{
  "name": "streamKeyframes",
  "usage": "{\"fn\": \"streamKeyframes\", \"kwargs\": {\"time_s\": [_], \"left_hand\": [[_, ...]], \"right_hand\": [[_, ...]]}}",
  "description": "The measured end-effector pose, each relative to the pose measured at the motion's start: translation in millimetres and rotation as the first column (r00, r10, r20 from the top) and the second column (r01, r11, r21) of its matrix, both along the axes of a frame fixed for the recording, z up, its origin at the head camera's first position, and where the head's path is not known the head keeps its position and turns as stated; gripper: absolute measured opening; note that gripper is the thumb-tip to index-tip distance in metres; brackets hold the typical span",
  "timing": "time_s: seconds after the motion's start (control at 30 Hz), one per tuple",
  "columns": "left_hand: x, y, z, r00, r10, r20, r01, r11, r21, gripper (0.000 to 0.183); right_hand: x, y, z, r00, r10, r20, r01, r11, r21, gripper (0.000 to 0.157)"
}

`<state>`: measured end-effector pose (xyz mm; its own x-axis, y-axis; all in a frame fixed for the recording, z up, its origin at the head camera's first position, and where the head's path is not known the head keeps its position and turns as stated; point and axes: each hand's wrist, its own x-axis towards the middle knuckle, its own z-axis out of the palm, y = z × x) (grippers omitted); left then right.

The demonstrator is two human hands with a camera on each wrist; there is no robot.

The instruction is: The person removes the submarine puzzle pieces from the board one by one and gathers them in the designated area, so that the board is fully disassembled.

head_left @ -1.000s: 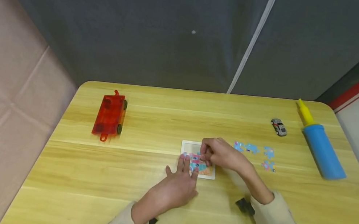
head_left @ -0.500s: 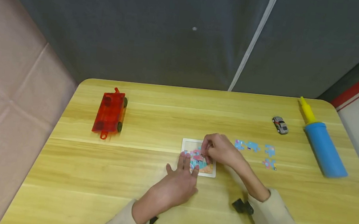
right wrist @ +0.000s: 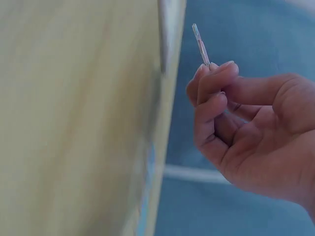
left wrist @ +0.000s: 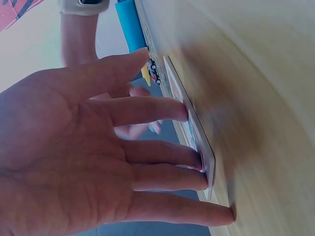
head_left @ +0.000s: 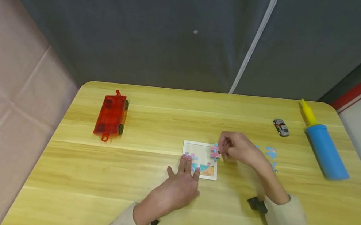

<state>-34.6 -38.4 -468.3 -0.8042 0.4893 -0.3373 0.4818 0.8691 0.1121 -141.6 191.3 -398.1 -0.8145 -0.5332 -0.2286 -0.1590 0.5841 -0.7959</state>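
Observation:
A pink and blue puzzle piece point(head_left: 215, 153) is pinched by my right hand point(head_left: 239, 148) above the right side of the white-framed puzzle board point(head_left: 200, 144). In the right wrist view the puzzle piece point(right wrist: 201, 45) shows edge-on between thumb and fingertips, raised off the table. My left hand point(head_left: 179, 187) lies with straight, spread fingers on the lower left of the board, over fitted pieces point(head_left: 206, 170). From the left wrist view, several fingertips of the left hand point(left wrist: 118, 147) touch the board's edge, with one on the table. The board's upper part shows bare backing.
Several loose puzzle pieces point(head_left: 271, 152) lie right of the board, partly hidden by my right hand. Farther right are a small toy car point(head_left: 281, 127) and a blue and yellow hand pump point(head_left: 325, 149). A red toy wagon point(head_left: 110, 115) stands at left on the wooden table point(head_left: 94, 177).
My right hand has lifted a pink and blue piece out of the board and moved right with it, baring more of the backing. The left hand has stayed in place.

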Motion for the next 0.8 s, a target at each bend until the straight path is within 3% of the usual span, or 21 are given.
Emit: {"fn": "streamKeyframes", "kwargs": {"time_s": [0.17, 0.37, 0.53, 0.67, 0.8], "left_hand": [[1.4, -1, 0.1, 1.000, 0.008, 0.001, -0.008, 1.000, 0.022, 0.069], [0.9, 0, 2.7, 1.000, 0.009, 0.025, -0.010, 0.999, 0.035, 0.067], [0.5, -2, 0.4, 1.000, -0.007, 0.012, 0.006, 1.000, 0.025, 0.068], [-0.8, -3, -3.3, 1.000, -0.014, -0.002, 0.014, 1.000, 0.017, 0.070], [-0.6, -2, 1.6, 1.000, -0.017, 0.009, 0.017, 1.000, 0.018, 0.070]], "right_hand": [[9.2, 47, 10.4, 0.995, -0.087, -0.048, 0.090, 0.994, 0.064, 0.023], [21.3, 93, 7.0, 0.991, -0.134, -0.007, 0.134, 0.980, 0.145, 0.021], [24.7, 99, -4.1, 0.991, -0.128, -0.038, 0.133, 0.969, 0.207, 0.018], [26.0, 96, -6.5, 0.986, -0.138, -0.089, 0.158, 0.941, 0.300, 0.017], [25.9, 94, -6.8, 0.983, -0.135, -0.122, 0.170, 0.919, 0.355, 0.017]]}}
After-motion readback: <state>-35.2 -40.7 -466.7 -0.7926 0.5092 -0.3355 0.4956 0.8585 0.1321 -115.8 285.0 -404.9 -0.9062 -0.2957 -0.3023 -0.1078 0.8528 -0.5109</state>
